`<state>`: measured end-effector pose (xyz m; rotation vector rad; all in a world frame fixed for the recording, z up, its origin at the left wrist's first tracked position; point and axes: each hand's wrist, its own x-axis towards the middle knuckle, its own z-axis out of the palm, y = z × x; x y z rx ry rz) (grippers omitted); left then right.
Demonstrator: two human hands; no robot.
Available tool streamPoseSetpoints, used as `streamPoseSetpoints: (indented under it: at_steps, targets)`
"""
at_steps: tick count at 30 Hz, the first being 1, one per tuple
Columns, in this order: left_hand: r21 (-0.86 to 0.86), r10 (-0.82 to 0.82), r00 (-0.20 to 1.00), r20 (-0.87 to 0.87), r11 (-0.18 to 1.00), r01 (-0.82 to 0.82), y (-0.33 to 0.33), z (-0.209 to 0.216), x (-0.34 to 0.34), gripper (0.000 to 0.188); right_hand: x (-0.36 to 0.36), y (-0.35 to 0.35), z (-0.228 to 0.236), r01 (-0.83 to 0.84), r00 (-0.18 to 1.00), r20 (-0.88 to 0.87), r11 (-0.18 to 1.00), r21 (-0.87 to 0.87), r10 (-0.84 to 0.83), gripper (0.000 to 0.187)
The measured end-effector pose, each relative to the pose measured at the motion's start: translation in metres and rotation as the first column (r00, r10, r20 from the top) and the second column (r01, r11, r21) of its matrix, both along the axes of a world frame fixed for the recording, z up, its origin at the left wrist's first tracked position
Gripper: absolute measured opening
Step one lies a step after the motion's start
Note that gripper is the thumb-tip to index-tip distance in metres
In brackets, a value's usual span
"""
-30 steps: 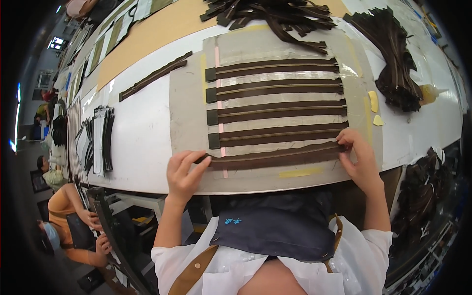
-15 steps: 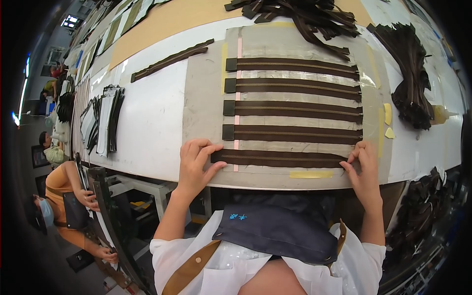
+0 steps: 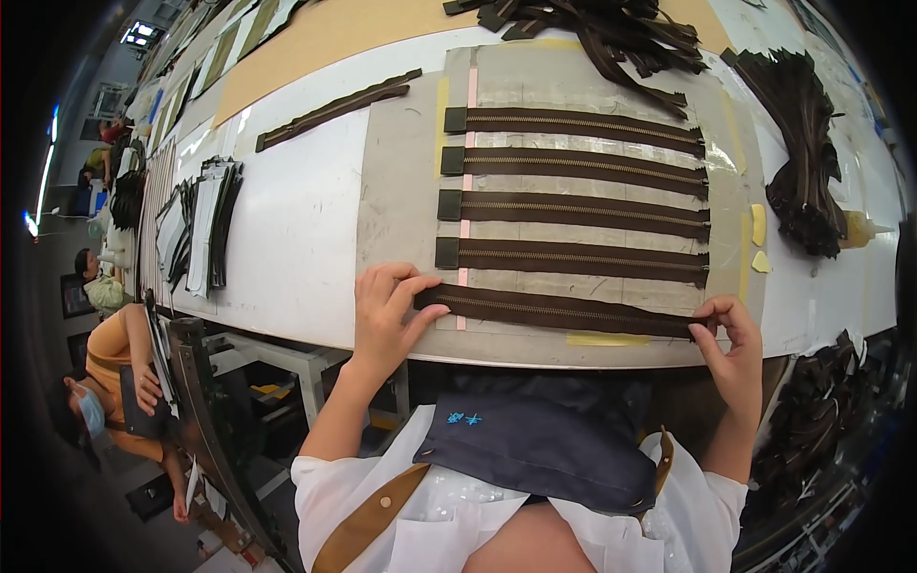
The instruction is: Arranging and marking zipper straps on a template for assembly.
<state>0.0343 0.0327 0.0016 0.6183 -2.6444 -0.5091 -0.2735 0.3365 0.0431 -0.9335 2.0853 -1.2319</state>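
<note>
A dark brown zipper (image 3: 564, 310) with brass-coloured teeth stretches between my hands along the near side of a grey board (image 3: 396, 181). My left hand (image 3: 385, 310) pinches its left end, just left of a thin pink strip (image 3: 461, 318). Its right end is between the thumb and fingers of my right hand (image 3: 734, 336), and slants slightly toward me. Beyond it, several similar zippers (image 3: 583, 210) lie in parallel rows on the board. Each of those has a black square tab (image 3: 448, 204) at its left end, by the pink strip.
Loose zippers heap (image 3: 611, 38) at the board's far edge. A zipper bundle (image 3: 802, 162) and a yellowish squeeze bottle (image 3: 863, 229) are at right. Left lie a folded zipper (image 3: 334, 110) and stacked dark-and-white pieces (image 3: 205, 224). A co-worker in orange (image 3: 119, 382) is at lower left.
My right hand has moved right and slightly toward me, with the zipper's right end in its fingers. The zipper now slants more. My left hand stays at the left end.
</note>
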Motion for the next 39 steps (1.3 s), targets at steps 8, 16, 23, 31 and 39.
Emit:
streamPoseSetpoints:
  at_steps: [8,16,23,31,39]
  targets:
    - [0.035,-0.012,0.999,0.041,0.999,0.011,-0.003,0.003,0.004,0.043,0.006,0.000,0.004,0.081,0.988,0.138,0.992,-0.093,-0.068,0.019]
    - [0.015,-0.024,0.999,0.024,1.000,0.023,-0.004,0.007,0.004,0.042,0.000,-0.001,-0.001,0.089,0.988,0.131,0.993,-0.074,-0.079,0.021]
    - [-0.008,-0.022,0.999,0.044,1.000,0.022,-0.012,0.017,0.003,0.042,0.004,0.001,-0.006,0.008,0.993,0.120,1.000,-0.026,-0.004,0.020]
    - [0.060,-0.088,0.996,0.031,0.994,0.086,0.001,0.007,-0.012,0.041,-0.011,0.010,-0.009,0.155,0.978,0.136,0.988,0.017,-0.156,0.019]
    - [0.077,-0.031,0.998,-0.055,0.996,0.036,0.008,-0.007,-0.010,0.039,-0.012,0.022,-0.020,0.189,0.955,0.240,0.981,-0.037,-0.175,0.027]
